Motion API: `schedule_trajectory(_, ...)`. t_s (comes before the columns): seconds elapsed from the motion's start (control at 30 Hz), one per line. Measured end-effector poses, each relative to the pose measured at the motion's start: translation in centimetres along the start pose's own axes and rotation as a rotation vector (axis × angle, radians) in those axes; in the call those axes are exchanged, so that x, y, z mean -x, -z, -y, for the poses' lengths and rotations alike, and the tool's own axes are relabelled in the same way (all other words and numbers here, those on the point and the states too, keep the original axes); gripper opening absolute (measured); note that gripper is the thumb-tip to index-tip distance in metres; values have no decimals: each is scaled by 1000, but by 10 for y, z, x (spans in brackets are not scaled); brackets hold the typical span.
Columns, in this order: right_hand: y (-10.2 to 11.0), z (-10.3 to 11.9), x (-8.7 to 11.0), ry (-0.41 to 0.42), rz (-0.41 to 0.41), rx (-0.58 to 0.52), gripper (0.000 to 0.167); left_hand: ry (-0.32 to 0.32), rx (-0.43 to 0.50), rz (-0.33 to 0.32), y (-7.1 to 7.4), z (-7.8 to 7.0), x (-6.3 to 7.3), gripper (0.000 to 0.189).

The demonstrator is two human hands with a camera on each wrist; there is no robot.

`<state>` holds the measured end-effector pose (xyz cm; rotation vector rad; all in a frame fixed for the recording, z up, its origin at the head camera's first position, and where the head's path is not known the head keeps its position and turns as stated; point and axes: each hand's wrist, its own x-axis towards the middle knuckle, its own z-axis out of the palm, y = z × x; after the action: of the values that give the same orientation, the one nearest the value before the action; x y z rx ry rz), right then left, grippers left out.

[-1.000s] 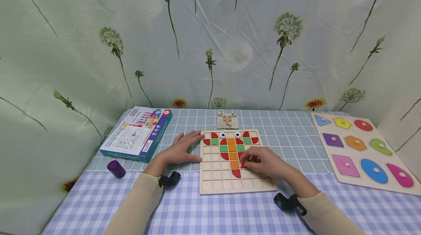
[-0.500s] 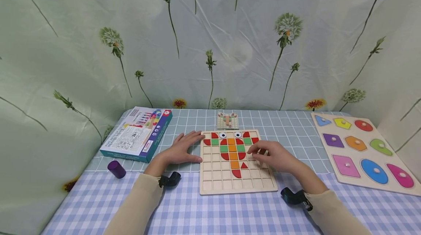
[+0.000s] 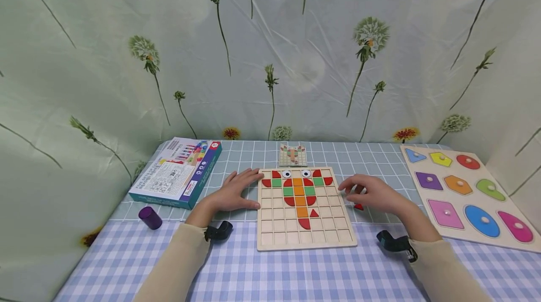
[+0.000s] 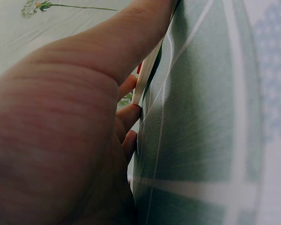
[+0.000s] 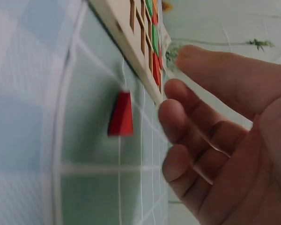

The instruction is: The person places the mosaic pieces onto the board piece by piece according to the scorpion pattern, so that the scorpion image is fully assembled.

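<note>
A wooden grid board [image 3: 279, 238] lies on the table, with red, green and orange pieces and two eye pieces set in its squares. My left hand [image 3: 234, 191] rests at its left edge, fingers spread and fingertips at the rim. Off the board's right side hovers my right hand [image 3: 372, 193], its fingers loosely bent and nothing between them. Below those fingers a loose red piece [image 5: 122, 115] lies on the grey cloth, partly hidden by the hand in the head view. A red triangle [image 3: 314, 213] sits in the board's lower middle, beside a red quarter-round piece [image 3: 304, 223].
A small pattern card [image 3: 292, 155] lies behind the board. To the left are a flat game box [image 3: 173, 170] and a purple cylinder [image 3: 150, 217]. A knobbed shape puzzle [image 3: 435, 184] lies at the right. A printed curtain [image 3: 317, 58] hangs at the back.
My right hand has left the red triangle on the board and moved right, past the board's edge, uncovering the right-hand squares and a loose red piece. The left hand stays put.
</note>
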<state>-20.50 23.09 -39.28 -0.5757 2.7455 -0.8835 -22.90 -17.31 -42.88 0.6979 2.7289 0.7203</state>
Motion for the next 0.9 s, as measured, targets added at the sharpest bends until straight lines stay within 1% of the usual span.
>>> schedule_trajectory(0.13, 5, -7, 4, -31, 39, -2, 26, -3, -3, 1, 0, 0, 0, 90)
schedule_trajectory(0.27, 9, -13, 6, -37, 82, 1, 25, -2, -3, 3, 0, 0, 0, 90)
schedule_trajectory(0.4, 12, -20, 9, -28, 130, 11, 25, 1, -1, 5, 0, 0, 0, 90)
schedule_trajectory(0.53, 15, -26, 12, 1, 167, 0, 27, 4, -1, 5, -1, 0, 0, 90)
schedule_trajectory(0.7, 17, -33, 12, 41, 180, -15, 26, 4, 0, 3, -1, 1, -1, 90)
schedule_trajectory(0.9, 16, -36, 10, 47, 164, -25, 22, 1, 2, 5, -1, 1, 0, 90)
